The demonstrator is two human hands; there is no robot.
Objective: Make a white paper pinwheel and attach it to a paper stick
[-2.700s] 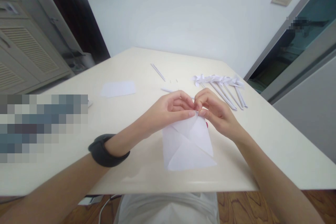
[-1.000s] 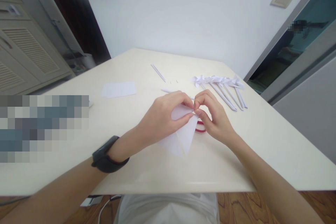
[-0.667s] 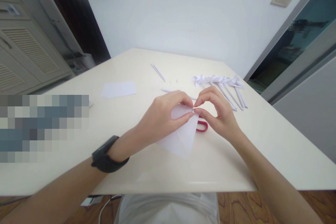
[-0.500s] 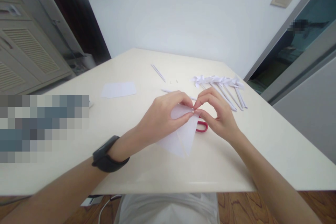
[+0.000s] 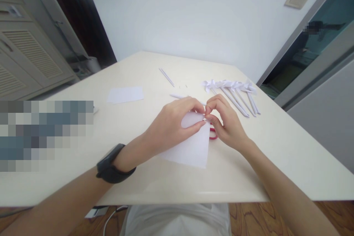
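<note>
A white sheet of paper [image 5: 193, 151] is held just above the table, its lower edge hanging toward me. My left hand [image 5: 179, 118], with a black band on the wrist, pinches its upper right corner between thumb and fingers. Right beside those fingertips, my right hand [image 5: 226, 121] pinches the same corner, thumb against forefinger. The fingertips hide the exact spot being gripped. Behind the paper and right hand, part of a red loop handle [image 5: 213, 134] shows; the rest of that tool is hidden. A thin white paper roll [image 5: 177, 96] lies just beyond my hands.
Several white paper pinwheel-like pieces on rolled sticks [image 5: 235, 94] lie at the back right of the table [image 5: 155, 184]. A small stack of white paper [image 5: 125, 94] is at the left. Thin paper sticks [image 5: 166, 77] and tiny scraps lie farther back, toward the wall [image 5: 177, 14].
The sheet has swung open from a folded, pointed shape to a flatter one with a straight lower edge. Both hands stay pinched at its corner, having barely moved.
</note>
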